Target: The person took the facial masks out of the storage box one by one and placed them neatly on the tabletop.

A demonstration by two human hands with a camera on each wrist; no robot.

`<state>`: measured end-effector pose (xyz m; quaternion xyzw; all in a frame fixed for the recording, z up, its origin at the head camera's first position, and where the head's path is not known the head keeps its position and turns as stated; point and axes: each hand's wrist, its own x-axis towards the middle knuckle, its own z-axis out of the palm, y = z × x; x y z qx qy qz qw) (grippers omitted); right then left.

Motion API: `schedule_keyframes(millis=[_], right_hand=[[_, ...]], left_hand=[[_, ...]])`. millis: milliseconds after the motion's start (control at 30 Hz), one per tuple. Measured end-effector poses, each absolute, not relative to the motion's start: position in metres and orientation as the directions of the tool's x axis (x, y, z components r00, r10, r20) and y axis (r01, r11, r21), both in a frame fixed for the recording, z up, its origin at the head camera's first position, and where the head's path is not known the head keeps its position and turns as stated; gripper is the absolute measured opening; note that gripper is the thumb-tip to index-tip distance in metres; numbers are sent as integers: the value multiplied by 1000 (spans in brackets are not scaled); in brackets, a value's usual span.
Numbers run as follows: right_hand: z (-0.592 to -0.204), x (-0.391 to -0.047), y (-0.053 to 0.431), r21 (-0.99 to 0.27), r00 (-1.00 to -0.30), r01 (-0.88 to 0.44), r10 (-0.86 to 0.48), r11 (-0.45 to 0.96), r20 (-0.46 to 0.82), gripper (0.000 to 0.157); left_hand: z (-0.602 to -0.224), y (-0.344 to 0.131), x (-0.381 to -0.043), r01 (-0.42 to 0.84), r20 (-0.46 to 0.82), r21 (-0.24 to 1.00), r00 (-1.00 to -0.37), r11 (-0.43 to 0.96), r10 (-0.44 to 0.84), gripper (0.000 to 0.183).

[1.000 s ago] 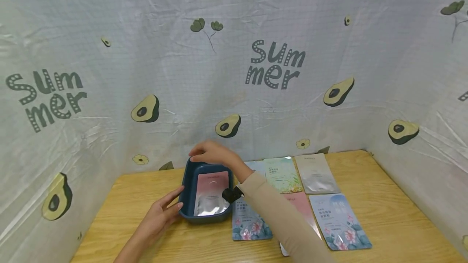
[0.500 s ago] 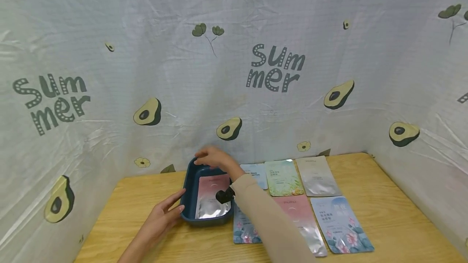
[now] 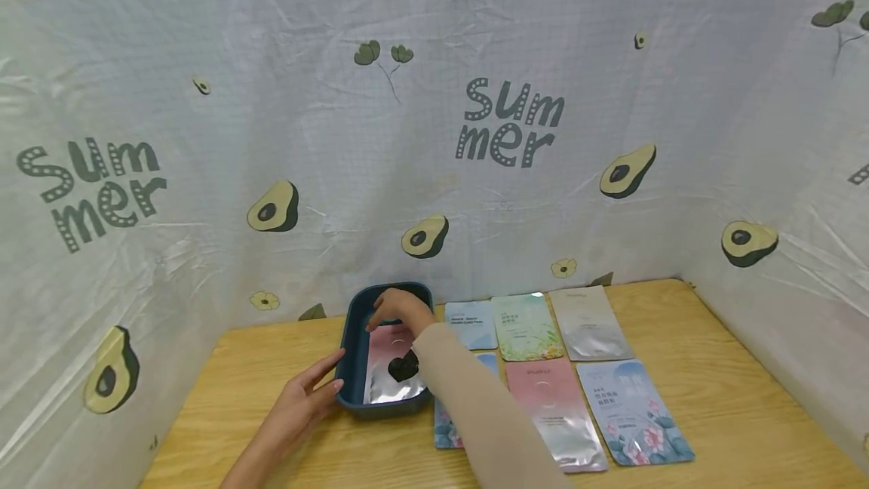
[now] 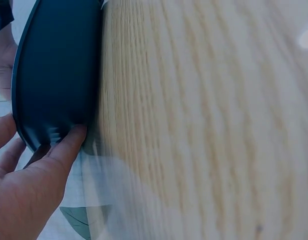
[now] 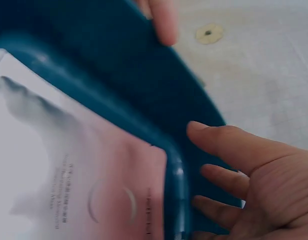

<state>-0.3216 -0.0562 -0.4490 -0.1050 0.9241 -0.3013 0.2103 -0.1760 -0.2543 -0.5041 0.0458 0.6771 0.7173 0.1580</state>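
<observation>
A dark blue plastic basin (image 3: 348, 357) stands on the table, with a pink-and-silver face mask sachet (image 3: 392, 345) lying flat inside. My left hand (image 3: 299, 402) rests against the basin's left side, fingertips at its rim and outer wall. Over the inside of the basin hangs my right hand (image 3: 402, 309), holding nothing. In the right wrist view its loosely bent fingers (image 5: 226, 182) are spread beside the wall, close to the sachet's pink end. The right sleeve and a black wrist camera (image 3: 403, 367) cover part of the sachet and the basin's right side.
Several more sachets lie in two rows on the wooden table (image 3: 729, 391) to the right: pale blue (image 3: 471, 325), green (image 3: 528, 327), beige-silver (image 3: 589, 323), pink-silver (image 3: 557, 413) and lotus-printed blue (image 3: 634, 412). One is partly under the right sleeve. A printed cloth (image 3: 326, 172) hangs behind.
My right hand has come from the basin's far rim down and toward me, over its inside. The left hand has stayed at the basin's left side.
</observation>
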Motion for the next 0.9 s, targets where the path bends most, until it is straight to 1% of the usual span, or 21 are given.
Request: schedule_keyframes(millis=[167, 300, 500, 567, 633, 700, 767, 833, 900], right_hand=[[-457, -320, -55, -641, -886, 4, -295, 767, -359, 52], [-461, -321, -56, -618, -902, -24, -284, 785, -326, 45], [-462, -321, -55, -599, -910, -19, -262, 800, -321, 42], [-460, -321, -53, -599, -911, -14, -256, 801, -322, 37], [-458, -320, -51, -588, -909, -20, -260, 808, -327, 28], [-455, -320, -49, -568, -900, -17, -260, 823, -350, 20], [-452, -321, -47, -533, -880, -22, -269, 846, -391, 14], [-451, -322, -45, -515, -855, -6, -271, 857, -442, 16], [-451, -324, -44, -526, -826, 25, -279, 850, -489, 23]], left_hand=[[-505, -254, -176, -166, -151, 986, -947, -31, 283, 66], [-506, -253, -177, -178, -164, 984, -950, -27, 266, 64], [-506, -254, -178, -168, -154, 985, -949, -29, 273, 65], [-506, -254, -178, -163, -147, 986, -948, -33, 282, 65], [-506, -255, -178, -163, -145, 986, -945, -38, 292, 66], [-507, -255, -178, -166, -145, 985, -943, -45, 300, 66], [-507, -255, -177, -167, -145, 985, -943, -46, 300, 66], [-507, -255, -176, -169, -149, 985, -944, -42, 296, 67], [-507, -255, -175, -171, -154, 985, -946, -37, 284, 66]])
